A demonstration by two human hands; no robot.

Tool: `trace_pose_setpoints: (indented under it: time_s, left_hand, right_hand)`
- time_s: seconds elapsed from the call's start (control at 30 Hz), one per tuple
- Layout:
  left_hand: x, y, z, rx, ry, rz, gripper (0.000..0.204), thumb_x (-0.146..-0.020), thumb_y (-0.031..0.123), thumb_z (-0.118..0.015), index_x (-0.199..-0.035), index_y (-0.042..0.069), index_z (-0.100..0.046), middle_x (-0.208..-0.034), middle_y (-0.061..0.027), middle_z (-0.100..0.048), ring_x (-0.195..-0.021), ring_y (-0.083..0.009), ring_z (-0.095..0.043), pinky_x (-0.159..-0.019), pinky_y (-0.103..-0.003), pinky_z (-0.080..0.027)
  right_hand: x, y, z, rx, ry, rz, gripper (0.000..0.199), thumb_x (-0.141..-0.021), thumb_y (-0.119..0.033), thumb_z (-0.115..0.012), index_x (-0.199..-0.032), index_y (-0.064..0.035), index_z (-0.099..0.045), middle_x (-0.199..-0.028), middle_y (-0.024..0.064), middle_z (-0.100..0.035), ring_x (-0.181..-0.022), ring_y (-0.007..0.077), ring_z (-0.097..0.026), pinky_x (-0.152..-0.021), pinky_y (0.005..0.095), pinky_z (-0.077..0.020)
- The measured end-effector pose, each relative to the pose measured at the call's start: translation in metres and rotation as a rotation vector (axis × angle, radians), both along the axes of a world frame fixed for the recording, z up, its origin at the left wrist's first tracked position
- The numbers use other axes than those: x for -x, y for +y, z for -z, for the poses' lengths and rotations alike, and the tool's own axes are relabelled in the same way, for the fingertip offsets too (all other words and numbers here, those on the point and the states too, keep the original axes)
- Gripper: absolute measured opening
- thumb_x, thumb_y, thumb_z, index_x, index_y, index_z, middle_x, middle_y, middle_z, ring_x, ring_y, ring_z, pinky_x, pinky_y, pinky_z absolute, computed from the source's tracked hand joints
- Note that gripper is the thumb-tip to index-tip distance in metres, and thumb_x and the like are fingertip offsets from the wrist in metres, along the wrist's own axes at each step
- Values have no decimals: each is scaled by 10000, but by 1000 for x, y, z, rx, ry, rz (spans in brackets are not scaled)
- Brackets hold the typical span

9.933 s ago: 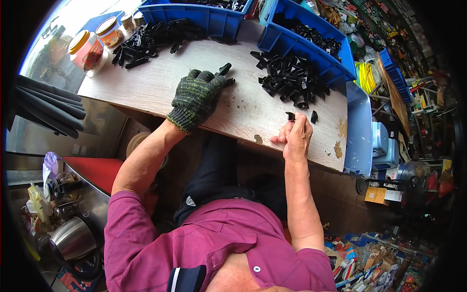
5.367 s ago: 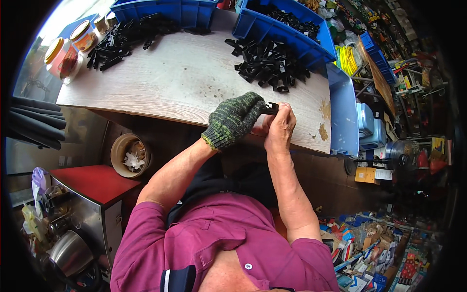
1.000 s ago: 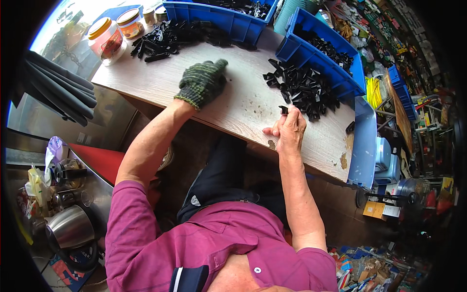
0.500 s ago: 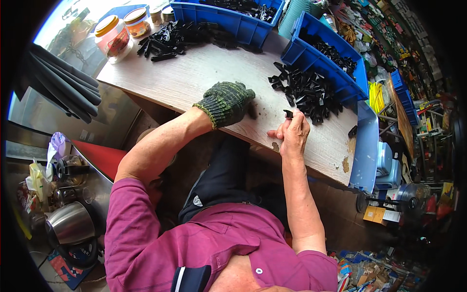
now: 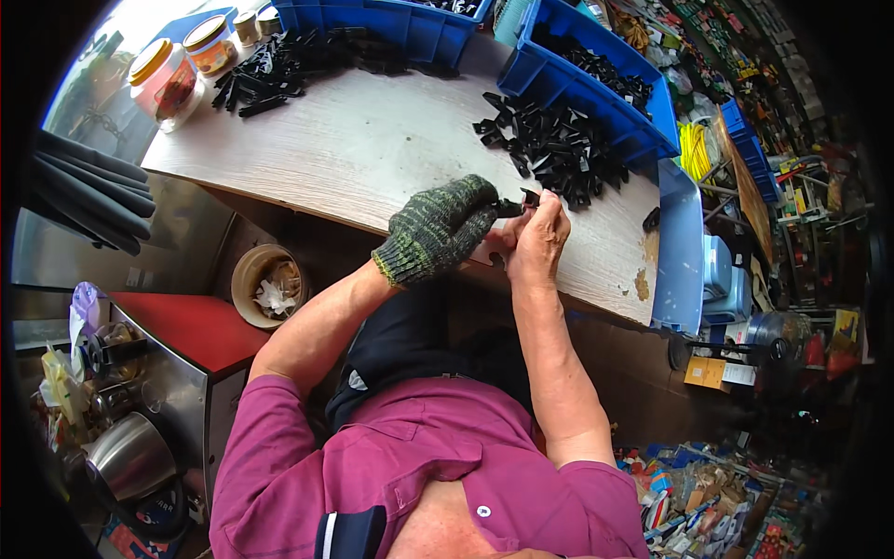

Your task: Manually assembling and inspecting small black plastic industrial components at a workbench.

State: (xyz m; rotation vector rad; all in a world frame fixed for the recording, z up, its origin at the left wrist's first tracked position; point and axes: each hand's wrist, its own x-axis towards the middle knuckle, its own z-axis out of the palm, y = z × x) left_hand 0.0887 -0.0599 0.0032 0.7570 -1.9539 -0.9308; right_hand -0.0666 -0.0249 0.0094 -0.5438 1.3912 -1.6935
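My left hand [image 5: 438, 231], in a dark green knit glove, is closed on a narrow black plastic piece [image 5: 507, 208] whose end sticks out to the right. Bare, my right hand [image 5: 538, 240] pinches a small black plastic part [image 5: 530, 197] between thumb and fingers. The two pieces meet or nearly meet over the front of the pale wooden table [image 5: 363, 149]; whether they are joined cannot be made out. Just beyond my right hand lies a heap of short black parts [image 5: 554, 149]. Longer black pieces [image 5: 289, 70] are piled at the far left.
Two blue bins [image 5: 396, 30] [image 5: 596, 110] with black parts stand along the back. Lidded jars [image 5: 168, 88] sit at the table's left corner. A light blue tub [image 5: 678, 252] adjoins the right edge. Below left are a waste bucket [image 5: 244, 289] and a red-topped cabinet [image 5: 186, 326].
My left hand has come across to my right hand, and a black piece now shows at its fingertips. The whole view has shifted, so the table appears further left and higher.
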Motion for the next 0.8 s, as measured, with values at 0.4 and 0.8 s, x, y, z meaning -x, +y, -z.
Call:
trace_pose_setpoints:
  time_s: [0.4,0.8]
  left_hand:
    - [18,0,16,-24,41,-70,246,-985,173,-587,-1174,25,-639,-1039,-163,-687,-918,-291,-686,-819,-370,-529]
    - [57,16,7,-191,49,-209,298,-978,165,-552,-1255,57,-573,-1044,-169,-696,-894,-351,-683,-783,-438,-530]
  right_hand:
    - [-6,7,-1,46,193,-36,312,-1014,-295,-432,-783,-97,-501,-536,-3,-440,-366,106,-387,-344,267,-343]
    - [12,2,17,150,572,63,290,-983,-137,-506,-711,-51,-451,-613,-29,-388,-553,55,-352,-486,283,-309]
